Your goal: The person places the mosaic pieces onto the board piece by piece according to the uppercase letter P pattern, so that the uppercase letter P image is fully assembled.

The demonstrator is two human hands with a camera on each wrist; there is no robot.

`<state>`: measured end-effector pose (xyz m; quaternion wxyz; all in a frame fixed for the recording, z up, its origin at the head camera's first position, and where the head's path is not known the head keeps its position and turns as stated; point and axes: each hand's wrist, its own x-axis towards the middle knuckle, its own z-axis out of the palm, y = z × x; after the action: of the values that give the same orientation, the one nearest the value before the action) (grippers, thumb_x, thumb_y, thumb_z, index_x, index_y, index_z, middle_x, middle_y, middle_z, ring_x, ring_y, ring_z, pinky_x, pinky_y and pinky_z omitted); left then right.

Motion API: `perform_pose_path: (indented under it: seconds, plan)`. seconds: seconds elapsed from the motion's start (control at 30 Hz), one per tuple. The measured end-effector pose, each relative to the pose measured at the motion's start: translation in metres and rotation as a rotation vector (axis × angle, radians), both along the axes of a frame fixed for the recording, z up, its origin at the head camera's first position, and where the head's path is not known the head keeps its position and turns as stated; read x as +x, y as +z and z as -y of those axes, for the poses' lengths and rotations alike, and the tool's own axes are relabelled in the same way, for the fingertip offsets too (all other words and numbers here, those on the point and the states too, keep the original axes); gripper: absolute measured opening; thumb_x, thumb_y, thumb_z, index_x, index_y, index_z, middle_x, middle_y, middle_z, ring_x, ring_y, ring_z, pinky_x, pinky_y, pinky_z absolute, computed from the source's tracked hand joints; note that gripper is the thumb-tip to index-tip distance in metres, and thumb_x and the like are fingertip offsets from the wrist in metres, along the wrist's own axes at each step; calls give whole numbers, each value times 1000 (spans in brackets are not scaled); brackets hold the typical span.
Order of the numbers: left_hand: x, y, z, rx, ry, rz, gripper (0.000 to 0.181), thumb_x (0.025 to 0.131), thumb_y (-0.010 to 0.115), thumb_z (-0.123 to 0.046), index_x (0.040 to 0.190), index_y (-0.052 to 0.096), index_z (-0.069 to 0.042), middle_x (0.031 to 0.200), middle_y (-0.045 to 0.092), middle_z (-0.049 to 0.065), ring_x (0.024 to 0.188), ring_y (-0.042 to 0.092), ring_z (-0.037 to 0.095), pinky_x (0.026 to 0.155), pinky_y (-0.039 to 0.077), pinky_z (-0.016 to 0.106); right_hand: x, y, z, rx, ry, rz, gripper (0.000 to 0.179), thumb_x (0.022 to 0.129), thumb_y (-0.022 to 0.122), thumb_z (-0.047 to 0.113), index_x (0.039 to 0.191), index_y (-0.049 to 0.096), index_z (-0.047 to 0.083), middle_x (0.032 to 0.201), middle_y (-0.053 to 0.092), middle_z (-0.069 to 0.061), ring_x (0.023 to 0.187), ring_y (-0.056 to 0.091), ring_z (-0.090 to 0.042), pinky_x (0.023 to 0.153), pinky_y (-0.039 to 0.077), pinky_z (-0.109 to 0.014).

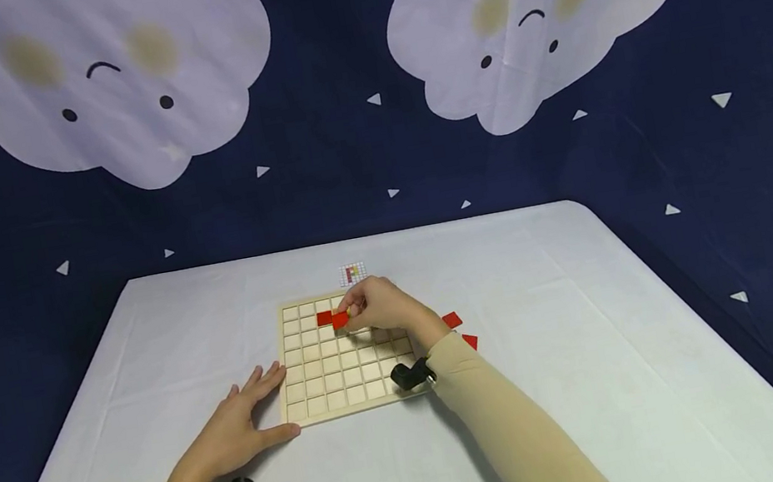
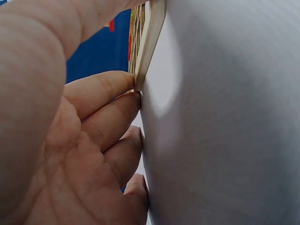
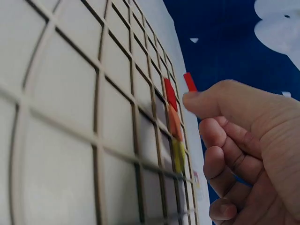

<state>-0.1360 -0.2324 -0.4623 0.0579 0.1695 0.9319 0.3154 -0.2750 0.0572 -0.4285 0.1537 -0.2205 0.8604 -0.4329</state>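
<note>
A pale wooden grid board lies on the white table. My right hand pinches a red square tile between thumb and fingers, over the board's far rows. Just left of it in the head view, another red tile lies in a cell. In the right wrist view, an orange tile and a yellow tile continue that row, while the pinched tile stands clear of the grid. With fingers spread, my left hand touches the board's left side, its thumb at the near-left corner.
Beyond the board's far edge lies a small printed grid card with coloured squares. Two loose red tiles show right of the board, partly behind the right forearm. A dark blue cloth with clouds hangs behind the table.
</note>
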Motion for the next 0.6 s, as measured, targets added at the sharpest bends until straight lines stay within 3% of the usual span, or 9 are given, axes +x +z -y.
perform_pose_path:
  seconds: [0.3,0.6]
  plan:
    - [0,0,-1,-2,6,3,98,82,93,-42,160,49,-3,168,43,22,160,29,52,126,19,79,4,-9,21,45,-46,-6,20,87,82,2,107,79,6,79,66,5,70,55,-7,69,49,-19]
    - [0,1,-2,7,11,24,98,82,93,-41,160,49,-2,168,43,21,161,28,52,127,17,79,6,-7,31,82,-62,-16,19,86,85,3,103,79,7,75,64,6,68,54,-7,69,47,-21]
